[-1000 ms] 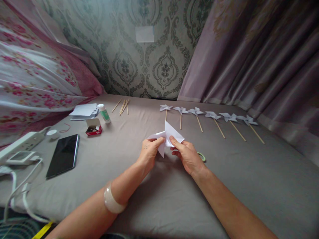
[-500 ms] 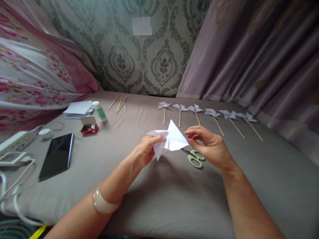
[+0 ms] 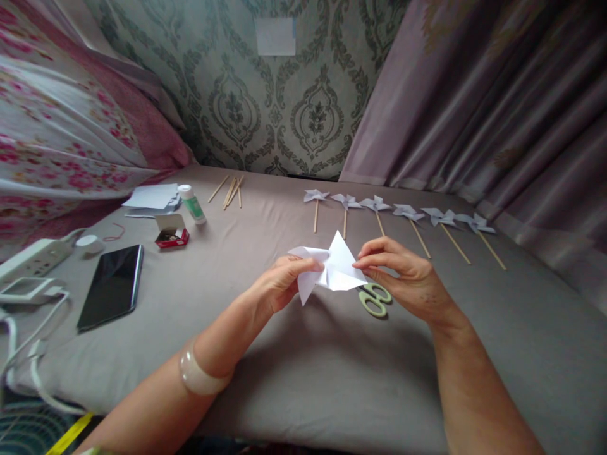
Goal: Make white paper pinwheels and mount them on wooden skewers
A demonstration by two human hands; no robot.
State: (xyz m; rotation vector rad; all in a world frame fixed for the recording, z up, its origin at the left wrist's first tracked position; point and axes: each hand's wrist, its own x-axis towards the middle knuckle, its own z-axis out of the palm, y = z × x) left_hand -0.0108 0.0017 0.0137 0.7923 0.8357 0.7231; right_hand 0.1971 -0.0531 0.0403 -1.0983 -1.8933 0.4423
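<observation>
A white paper pinwheel (image 3: 342,266), partly folded, is held up over the cloth-covered surface. My left hand (image 3: 289,278) pinches it near the middle, thumb on top, with folded blades around the thumb. At its right edge, the bent fingers of my right hand (image 3: 398,272) close on the paper near a corner. Behind and below the paper lie scissors with green handles (image 3: 374,300); their blades are hidden. Toward the back right stands a row of several finished pinwheels on sticks, such as this pinwheel (image 3: 376,203).
Loose wooden sticks (image 3: 231,193) lie at the back. Left of them are a glue stick (image 3: 192,204), stacked paper (image 3: 152,197) and a small red box (image 3: 172,235), open. A phone (image 3: 111,287), power strip (image 3: 35,262) and white cables (image 3: 35,354) occupy the left side.
Both hands and the paper pinwheel have shifted slightly right in view. My right fingers have come closer onto the paper's right edge, and the paper now covers the scissor blades.
</observation>
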